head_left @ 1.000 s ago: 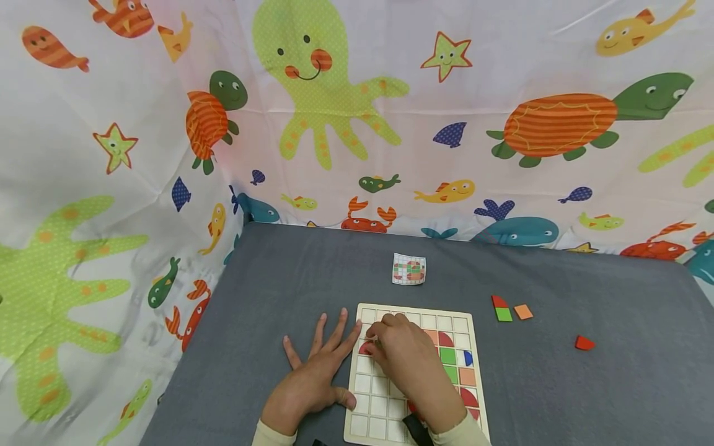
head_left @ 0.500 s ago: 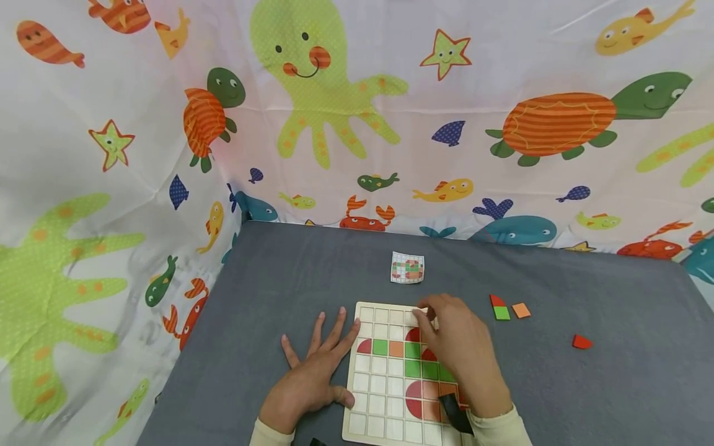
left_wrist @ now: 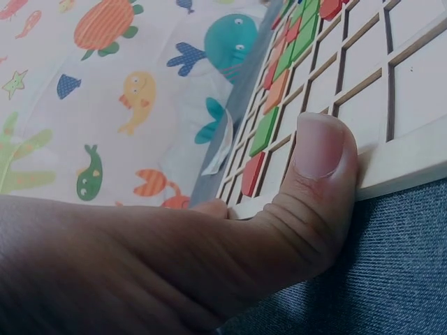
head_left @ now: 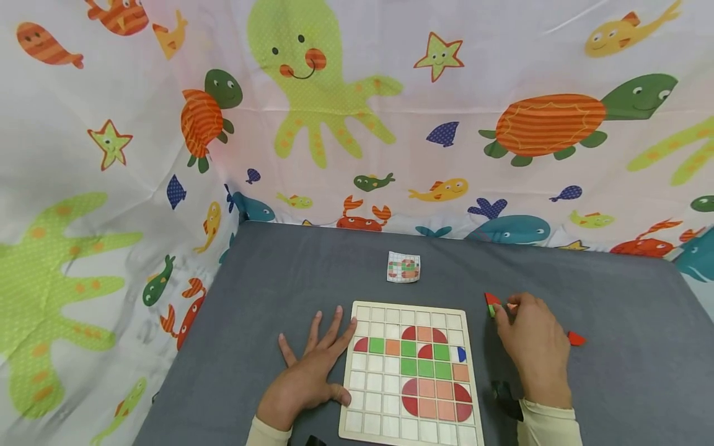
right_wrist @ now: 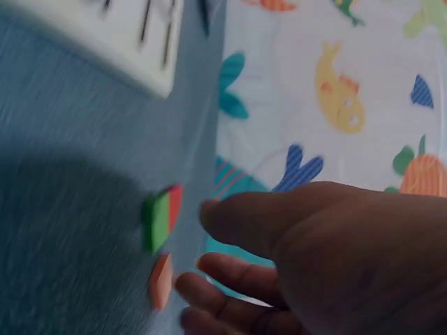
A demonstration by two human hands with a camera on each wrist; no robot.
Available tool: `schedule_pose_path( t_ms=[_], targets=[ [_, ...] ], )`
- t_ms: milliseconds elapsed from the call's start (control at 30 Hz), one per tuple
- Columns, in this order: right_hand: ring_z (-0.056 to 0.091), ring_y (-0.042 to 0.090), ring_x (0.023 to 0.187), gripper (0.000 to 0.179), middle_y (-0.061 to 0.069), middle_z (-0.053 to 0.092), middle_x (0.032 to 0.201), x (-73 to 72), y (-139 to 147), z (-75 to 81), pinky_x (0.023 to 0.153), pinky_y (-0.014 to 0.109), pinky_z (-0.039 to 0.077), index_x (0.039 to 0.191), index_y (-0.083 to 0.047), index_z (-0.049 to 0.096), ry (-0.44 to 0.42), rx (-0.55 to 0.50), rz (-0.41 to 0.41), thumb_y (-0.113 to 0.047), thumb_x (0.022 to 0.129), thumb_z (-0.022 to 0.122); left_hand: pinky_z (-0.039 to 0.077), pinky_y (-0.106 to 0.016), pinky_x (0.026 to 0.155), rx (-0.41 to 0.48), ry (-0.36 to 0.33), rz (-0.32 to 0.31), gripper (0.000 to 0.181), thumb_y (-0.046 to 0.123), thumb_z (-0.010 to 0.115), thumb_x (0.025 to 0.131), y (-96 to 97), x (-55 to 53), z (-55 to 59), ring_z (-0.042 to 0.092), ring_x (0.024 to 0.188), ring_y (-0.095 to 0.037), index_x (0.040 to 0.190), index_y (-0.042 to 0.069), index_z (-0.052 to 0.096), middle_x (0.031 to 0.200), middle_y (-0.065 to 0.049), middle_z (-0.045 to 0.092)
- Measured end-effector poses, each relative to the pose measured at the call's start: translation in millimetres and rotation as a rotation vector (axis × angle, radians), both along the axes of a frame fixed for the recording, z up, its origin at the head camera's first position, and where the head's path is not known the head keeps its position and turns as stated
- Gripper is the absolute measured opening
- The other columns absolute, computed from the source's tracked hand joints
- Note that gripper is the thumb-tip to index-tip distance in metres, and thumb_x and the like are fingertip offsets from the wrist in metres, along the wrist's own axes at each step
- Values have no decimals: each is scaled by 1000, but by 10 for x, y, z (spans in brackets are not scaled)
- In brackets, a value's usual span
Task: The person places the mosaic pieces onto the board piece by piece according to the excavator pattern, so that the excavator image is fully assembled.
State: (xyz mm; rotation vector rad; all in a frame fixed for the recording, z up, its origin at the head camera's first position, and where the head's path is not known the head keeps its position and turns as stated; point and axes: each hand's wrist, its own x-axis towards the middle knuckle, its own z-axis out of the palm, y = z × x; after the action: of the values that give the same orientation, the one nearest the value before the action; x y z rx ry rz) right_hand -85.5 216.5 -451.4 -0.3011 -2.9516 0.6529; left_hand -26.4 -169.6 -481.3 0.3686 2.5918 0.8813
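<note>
My left hand (head_left: 305, 389) lies spread at the left side of a wooden grid board (head_left: 370, 402). Its thumb (left_wrist: 321, 160) and a fingertip touch the board's edge. Over the cloth to the right of the board, my right hand (head_left: 537, 348) hovers with loosely bent fingers and holds nothing. In the right wrist view its fingertips are close to a green square tile (right_wrist: 160, 220), a red quarter-round tile (right_wrist: 175, 206) against it, and an orange square tile (right_wrist: 161, 282). In the head view the hand partly covers the green and orange tiles.
Several red, green and orange tiles, including a green tile (head_left: 426, 368), and a blue half-round piece (head_left: 461, 354) sit in the board. Behind it lies a small printed pattern card (head_left: 403, 267). Another red tile (head_left: 576, 338) lies right of my right hand. A printed curtain (head_left: 334, 198) borders the table.
My right hand has moved right from the board to the loose tiles. A green tile now shows in the board where that hand was. My left hand has stayed at the board's edge.
</note>
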Motion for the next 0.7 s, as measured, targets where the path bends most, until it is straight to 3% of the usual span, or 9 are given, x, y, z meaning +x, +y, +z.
schedule_pose_path(
  t_ms=[167,367,600,700],
  targets=[
    [66,45,90,43,27,65,113,-15,93,-92,66,58,54,120,3,69,-99,2,-38,-32,96,77,-28,-88,97,-10,-27,11,133,38,96,61,12,20,156,-12,162,-42,171,31,22,179,-1,2],
    [66,47,92,50,30,63,116,-43,66,-125,69,59,55,123,5,68,-110,4,-24,-35,94,80,-33,-86,93,-12,-23,-6,136,43,95,63,-57,14,-37,-19,162,-38,171,42,13,179,5,-6],
    [65,48,85,51,30,60,110,-70,31,-131,65,63,55,122,6,68,-97,-7,-6,-32,93,83,-29,-87,97,-15,-38,2,131,41,94,65,6,15,139,-15,162,-40,171,35,18,179,2,-1],
    [64,47,83,46,30,60,108,-88,36,-132,65,63,55,119,7,69,-105,-12,0,-28,92,82,-30,-87,96,-8,-26,-3,132,42,94,64,5,12,107,-14,162,-42,171,36,17,179,1,-1]
  ],
)
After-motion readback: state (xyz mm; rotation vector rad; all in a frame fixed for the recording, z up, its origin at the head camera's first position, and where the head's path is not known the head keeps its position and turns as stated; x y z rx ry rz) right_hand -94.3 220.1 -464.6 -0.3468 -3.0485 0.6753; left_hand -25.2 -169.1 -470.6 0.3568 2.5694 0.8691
